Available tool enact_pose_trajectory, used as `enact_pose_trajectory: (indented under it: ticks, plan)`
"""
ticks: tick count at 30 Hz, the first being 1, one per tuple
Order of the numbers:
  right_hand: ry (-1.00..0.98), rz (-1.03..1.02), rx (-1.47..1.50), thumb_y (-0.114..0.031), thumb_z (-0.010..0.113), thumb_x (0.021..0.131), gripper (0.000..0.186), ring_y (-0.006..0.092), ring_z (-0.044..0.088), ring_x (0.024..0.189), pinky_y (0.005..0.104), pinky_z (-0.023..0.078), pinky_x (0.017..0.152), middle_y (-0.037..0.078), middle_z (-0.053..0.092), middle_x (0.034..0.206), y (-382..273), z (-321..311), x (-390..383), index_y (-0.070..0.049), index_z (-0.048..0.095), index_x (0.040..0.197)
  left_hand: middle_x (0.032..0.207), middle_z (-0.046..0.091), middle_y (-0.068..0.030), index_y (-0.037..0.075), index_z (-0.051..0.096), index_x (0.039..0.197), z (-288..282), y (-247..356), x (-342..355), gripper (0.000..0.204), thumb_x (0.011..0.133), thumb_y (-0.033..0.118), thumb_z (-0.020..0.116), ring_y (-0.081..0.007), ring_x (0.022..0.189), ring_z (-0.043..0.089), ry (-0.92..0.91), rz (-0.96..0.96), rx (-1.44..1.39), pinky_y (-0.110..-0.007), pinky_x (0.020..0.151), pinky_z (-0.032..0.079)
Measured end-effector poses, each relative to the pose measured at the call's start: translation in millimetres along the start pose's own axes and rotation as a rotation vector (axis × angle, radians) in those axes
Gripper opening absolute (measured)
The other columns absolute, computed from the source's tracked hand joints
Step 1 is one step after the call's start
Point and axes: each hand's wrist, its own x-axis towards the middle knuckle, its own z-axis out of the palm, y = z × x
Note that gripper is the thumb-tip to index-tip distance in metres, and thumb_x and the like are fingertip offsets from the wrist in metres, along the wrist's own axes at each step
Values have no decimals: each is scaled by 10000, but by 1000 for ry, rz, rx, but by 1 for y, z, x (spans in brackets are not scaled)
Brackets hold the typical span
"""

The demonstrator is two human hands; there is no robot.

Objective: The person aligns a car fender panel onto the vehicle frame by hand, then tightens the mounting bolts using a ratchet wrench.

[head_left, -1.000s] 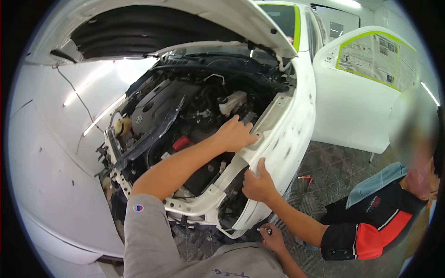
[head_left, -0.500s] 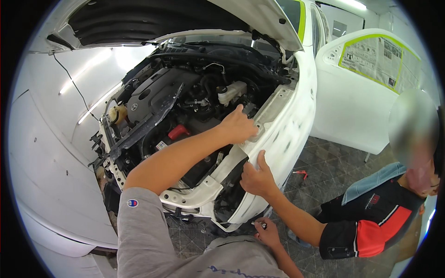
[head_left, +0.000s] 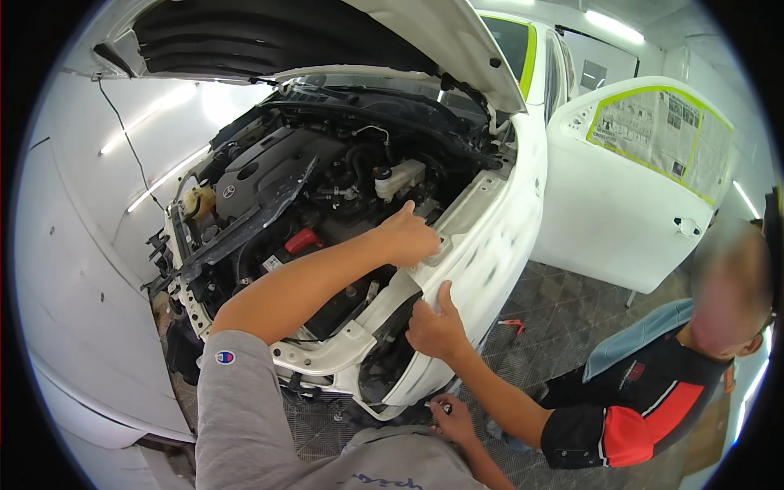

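Near the white fender's edges (head_left: 480,265), the wearer's hands (head_left: 408,238), floor gap (head_left: 539,304) alongside.

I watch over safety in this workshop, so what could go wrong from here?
The left hand and the co-worker's hand are both at the white fender; if it shifted, fingers might get pinched. The right hand holds a small metal thing near the fender's front end; it might slip and drop. A red tool lies on the floor, where someone might step on it.
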Motion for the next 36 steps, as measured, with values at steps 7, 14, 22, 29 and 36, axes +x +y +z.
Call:
enact_pose_trajectory:
  ticks: [7,14,22,29,36]
  plan:
    - [-22,57,-70,-220,665,924,248,174,624,711,313,526,631,105,662,833,-29,-4,-3,-6,678,1048,825,699,-93,163,721,981,0,18,0,196,851,212,583,-274,793,689,-85,-243,-117,-489,823,382]
    - [-15,73,-105,-248,682,899,271,177,625,762,320,499,721,117,685,853,-32,-4,-4,-13,700,1032,896,700,-79,160,727,960,-2,23,1,196,803,140,612,-269,890,685,-83,-281,-182,-496,829,381]
    - [-32,50,-61,-268,669,921,275,163,628,671,328,507,666,105,690,827,-3,-6,2,-8,695,1008,1091,625,-104,170,680,1069,5,15,-10,228,848,185,629,-259,1007,628,112,-160,41,-503,871,380]
    - [3,79,92,-224,671,939,217,121,596,547,286,482,474,48,623,728,-12,-10,-1,-17,691,998,972,646,-99,101,643,1027,-3,27,0,190,849,148,597,-252,919,652,-42,-314,-115,-442,823,372]
    - [-3,150,17,-197,676,918,217,152,617,807,311,498,755,85,681,872,-40,-19,-11,8,687,990,901,650,-94,64,631,1034,4,26,5,209,838,114,578,-239,859,659,-92,-289,-106,-433,817,367]
